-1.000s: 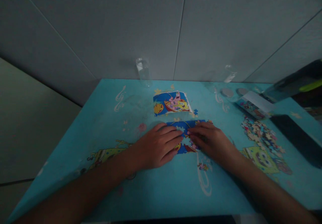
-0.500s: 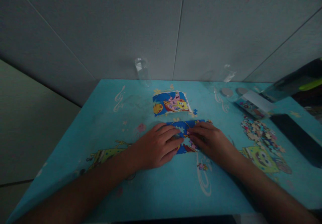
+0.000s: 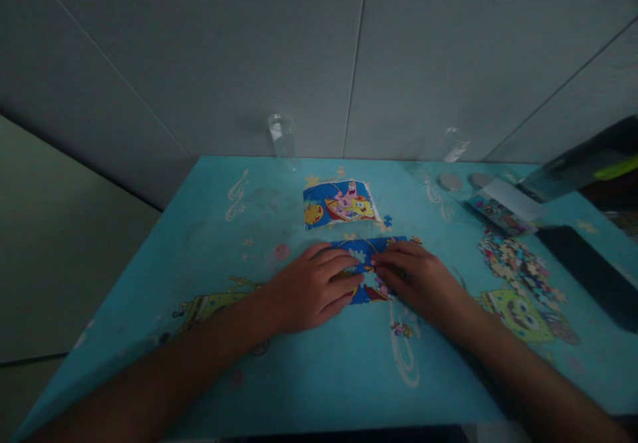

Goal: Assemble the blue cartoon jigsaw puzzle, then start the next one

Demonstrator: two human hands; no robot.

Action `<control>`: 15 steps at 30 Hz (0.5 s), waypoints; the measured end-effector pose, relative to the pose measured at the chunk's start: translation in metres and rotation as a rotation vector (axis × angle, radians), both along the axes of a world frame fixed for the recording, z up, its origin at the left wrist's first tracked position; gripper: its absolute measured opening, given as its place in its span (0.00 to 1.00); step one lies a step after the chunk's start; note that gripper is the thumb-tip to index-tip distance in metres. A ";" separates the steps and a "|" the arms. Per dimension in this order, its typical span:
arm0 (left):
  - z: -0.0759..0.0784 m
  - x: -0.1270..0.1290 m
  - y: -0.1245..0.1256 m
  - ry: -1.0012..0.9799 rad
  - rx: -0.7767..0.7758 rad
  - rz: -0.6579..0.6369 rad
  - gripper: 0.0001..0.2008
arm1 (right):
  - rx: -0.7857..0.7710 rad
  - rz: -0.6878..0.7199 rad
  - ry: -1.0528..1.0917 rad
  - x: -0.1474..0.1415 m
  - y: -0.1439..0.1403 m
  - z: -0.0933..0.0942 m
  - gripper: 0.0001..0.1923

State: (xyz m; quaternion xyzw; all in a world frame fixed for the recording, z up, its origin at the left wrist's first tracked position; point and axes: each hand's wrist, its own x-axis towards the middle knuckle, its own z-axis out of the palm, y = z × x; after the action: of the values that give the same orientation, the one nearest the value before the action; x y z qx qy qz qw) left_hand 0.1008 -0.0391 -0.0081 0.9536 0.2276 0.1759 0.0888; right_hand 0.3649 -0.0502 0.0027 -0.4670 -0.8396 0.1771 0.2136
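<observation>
A partly assembled blue jigsaw puzzle (image 3: 367,252) lies on the turquoise cartoon-printed table (image 3: 319,370). My left hand (image 3: 312,288) rests flat on its left part, fingers stretched toward the middle. My right hand (image 3: 421,278) lies on its right part, fingertips meeting the left ones over the puzzle's centre. Both hands press on the pieces; much of the puzzle is hidden under them. A printed reference picture (image 3: 339,204) lies just behind the puzzle, with one loose blue piece (image 3: 387,221) beside it.
A heap of loose puzzle pieces (image 3: 518,267) lies at the right. Behind it are a small puzzle box (image 3: 501,207), two round lids (image 3: 451,182) and a dark flat object (image 3: 588,270). A clear bottle (image 3: 282,139) stands at the back by the wall.
Almost nothing: both hands stay on the puzzle, fingertips shifting slightly at its centre.
</observation>
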 end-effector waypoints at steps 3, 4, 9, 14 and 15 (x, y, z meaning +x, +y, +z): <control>0.000 0.000 0.000 -0.006 0.010 -0.003 0.17 | 0.005 0.003 0.004 0.001 0.001 -0.002 0.10; 0.000 0.000 0.000 -0.010 0.016 -0.006 0.16 | 0.008 0.002 0.005 0.001 0.001 -0.002 0.10; 0.000 0.000 0.000 -0.028 0.031 -0.013 0.15 | 0.008 0.007 0.025 -0.001 0.001 0.003 0.10; -0.002 -0.001 -0.001 -0.027 0.027 0.004 0.14 | 0.001 0.009 0.047 -0.009 -0.002 0.003 0.08; -0.002 -0.001 -0.001 -0.024 0.027 0.007 0.14 | -0.003 0.009 0.051 -0.011 -0.002 0.002 0.08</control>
State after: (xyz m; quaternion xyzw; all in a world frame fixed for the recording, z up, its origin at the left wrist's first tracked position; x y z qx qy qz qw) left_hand 0.0994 -0.0401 -0.0100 0.9518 0.2275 0.1905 0.0782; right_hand 0.3535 -0.0521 0.0048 -0.4587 -0.8357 0.1914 0.2335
